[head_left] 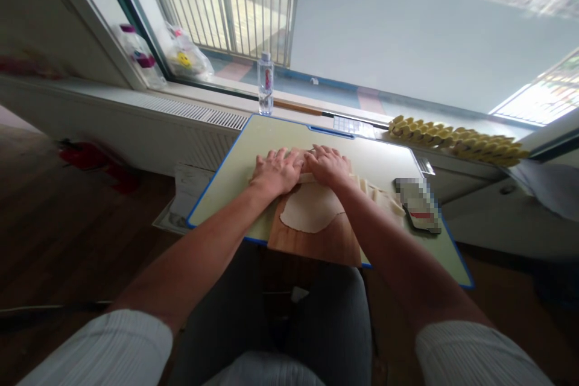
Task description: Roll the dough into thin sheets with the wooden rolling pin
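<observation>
A thin, pale sheet of dough lies on a wooden board in front of me. My left hand rests palm down at the far part of the dough, its fingers spread and slightly bent. Beside it, thumbs nearly meeting, my right hand lies palm down with fingers stretched forward. Between the hands a pale raised band shows; whether it is folded dough or a rolling pin I cannot tell. Pale dough strips lie right of the board, partly behind my right forearm.
Under the board is a light tabletop with a blue edge. A phone-like object, partly blurred out, lies at its right. A clear bottle stands beyond the far edge, by the window. Yellow egg cartons lie on the sill.
</observation>
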Tool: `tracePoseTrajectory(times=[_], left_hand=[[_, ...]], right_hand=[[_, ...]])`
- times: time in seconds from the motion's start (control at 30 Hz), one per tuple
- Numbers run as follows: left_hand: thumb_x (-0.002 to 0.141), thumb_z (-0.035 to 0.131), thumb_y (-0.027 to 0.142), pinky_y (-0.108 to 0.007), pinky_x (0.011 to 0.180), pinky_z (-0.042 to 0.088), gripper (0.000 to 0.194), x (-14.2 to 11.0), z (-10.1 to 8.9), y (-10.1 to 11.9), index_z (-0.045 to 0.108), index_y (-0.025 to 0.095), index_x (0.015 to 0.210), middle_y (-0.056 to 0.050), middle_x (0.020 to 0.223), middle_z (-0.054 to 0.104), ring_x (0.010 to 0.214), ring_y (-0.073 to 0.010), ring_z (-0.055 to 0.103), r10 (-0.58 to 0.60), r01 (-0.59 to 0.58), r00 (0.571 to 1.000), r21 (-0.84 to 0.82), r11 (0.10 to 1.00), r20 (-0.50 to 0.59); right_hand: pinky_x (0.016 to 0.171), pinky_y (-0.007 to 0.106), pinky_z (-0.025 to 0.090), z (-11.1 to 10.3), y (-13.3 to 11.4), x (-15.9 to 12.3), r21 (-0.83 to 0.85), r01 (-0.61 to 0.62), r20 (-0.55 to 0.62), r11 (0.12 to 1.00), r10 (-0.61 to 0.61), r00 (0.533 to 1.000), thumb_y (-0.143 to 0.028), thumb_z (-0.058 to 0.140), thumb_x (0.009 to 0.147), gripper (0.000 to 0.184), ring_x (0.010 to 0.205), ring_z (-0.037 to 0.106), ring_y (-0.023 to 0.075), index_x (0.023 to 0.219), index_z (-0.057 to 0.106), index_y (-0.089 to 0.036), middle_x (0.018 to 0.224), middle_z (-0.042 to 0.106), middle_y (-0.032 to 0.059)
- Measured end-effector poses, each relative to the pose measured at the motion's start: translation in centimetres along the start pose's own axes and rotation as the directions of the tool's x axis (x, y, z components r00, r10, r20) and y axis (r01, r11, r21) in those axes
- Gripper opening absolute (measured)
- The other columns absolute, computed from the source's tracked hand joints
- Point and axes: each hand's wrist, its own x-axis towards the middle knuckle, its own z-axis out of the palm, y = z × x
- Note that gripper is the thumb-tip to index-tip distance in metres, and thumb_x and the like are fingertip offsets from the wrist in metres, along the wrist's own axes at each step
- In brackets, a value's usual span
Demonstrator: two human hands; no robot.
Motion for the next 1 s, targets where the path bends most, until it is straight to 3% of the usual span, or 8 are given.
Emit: tracePoseTrajectory(times=[0.1, 0.3, 0.47, 0.6, 0.77, 0.87, 1.0], left_hand=[[0.11, 0.022, 0.057, -0.066, 0.123, 0.034, 0.063, -1.5, 0.1, 0.5, 0.055, 0.034, 0.158, -0.008, 0.171, 0.048, 0.152, -0.0353, 0.046, 0.02, -0.02, 1.0, -0.016, 1.0, -0.019], [0.11, 0.034, 0.055, -0.062, 0.129, 0.029, 0.056, -6.6, 1.0, 1.9, 0.058, 0.032, 0.156, -0.005, 0.169, 0.051, 0.157, -0.031, 0.044, 0.122, -0.13, 0.985, -0.061, 0.99, -0.124], [0.106, 0.051, 0.045, -0.057, 0.128, 0.033, 0.052, -11.7, 1.0, 3.2, 0.061, 0.022, 0.151, -0.013, 0.16, 0.061, 0.152, -0.0297, 0.051, 0.218, -0.234, 0.956, -0.064, 0.97, -0.195], [0.102, 0.06, 0.039, -0.048, 0.122, 0.043, 0.048, -14.3, 0.6, 3.6, 0.063, 0.018, 0.145, -0.013, 0.149, 0.069, 0.14, -0.0287, 0.062, 0.308, -0.337, 0.924, -0.099, 0.937, -0.229], [0.103, 0.058, 0.03, -0.042, 0.113, 0.05, 0.03, -14.3, 0.8, 3.3, 0.071, 0.02, 0.129, -0.01, 0.132, 0.078, 0.123, -0.0253, 0.071, 0.314, -0.369, 0.904, -0.161, 0.915, -0.288], [0.106, 0.053, 0.032, -0.044, 0.112, 0.05, 0.029, -13.5, 1.1, 3.3, 0.073, 0.022, 0.124, -0.01, 0.125, 0.08, 0.118, -0.0249, 0.072, 0.272, -0.329, 0.917, -0.167, 0.93, -0.292], [0.109, 0.044, 0.04, -0.061, 0.124, 0.036, 0.043, -11.8, 1.4, 3.3, 0.067, 0.026, 0.144, -0.012, 0.148, 0.07, 0.145, -0.0314, 0.057, 0.173, -0.208, 0.951, -0.113, 0.972, -0.256]], right_hand=[[0.124, 0.058, 0.034, 0.2, 0.0, -1.5, 0.061, -0.043, -0.074, 0.997, 0.047, 0.996, -0.05, 0.032, 0.11, 0.062, 0.151, 0.044, 0.0341, 0.165, 0.045, -0.025, 0.17, 0.047, 0.0085], [0.124, 0.063, 0.029, 1.1, 0.2, -6.9, -0.074, -0.03, -0.195, 0.997, 0.015, 0.981, -0.041, 0.029, 0.111, 0.055, 0.155, 0.038, 0.0364, 0.154, 0.058, -0.021, 0.167, 0.05, 0.0124], [0.13, 0.063, 0.019, 1.8, 1.0, -12.8, -0.072, -0.038, -0.235, 0.997, 0.02, 0.972, -0.04, 0.021, 0.114, 0.063, 0.162, 0.03, 0.0338, 0.163, 0.047, -0.01, 0.171, 0.043, 0.0178], [0.132, 0.063, 0.016, 1.5, 1.5, -16.1, -0.097, -0.032, -0.223, 0.995, 0.01, 0.975, -0.044, 0.024, 0.114, 0.064, 0.164, 0.027, 0.0339, 0.164, 0.046, -0.01, 0.173, 0.04, 0.0174], [0.128, 0.07, 0.021, 0.0, 0.7, -14.9, -0.124, -0.054, -0.122, 0.991, 0.039, 0.992, -0.05, 0.023, 0.114, 0.062, 0.164, 0.028, 0.0376, 0.152, 0.062, -0.021, 0.172, 0.042, 0.0156], [0.128, 0.07, 0.023, -0.2, 0.1, -12.3, -0.107, -0.061, -0.089, 0.992, 0.052, 0.995, -0.051, 0.025, 0.114, 0.061, 0.164, 0.028, 0.0368, 0.164, 0.049, -0.025, 0.176, 0.036, 0.0124], [0.128, 0.068, 0.025, 0.3, 0.0, -8.9, -0.094, -0.055, -0.089, 0.994, 0.047, 0.995, -0.053, 0.028, 0.114, 0.061, 0.164, 0.028, 0.0357, 0.169, 0.04, -0.031, 0.178, 0.033, 0.0067]])
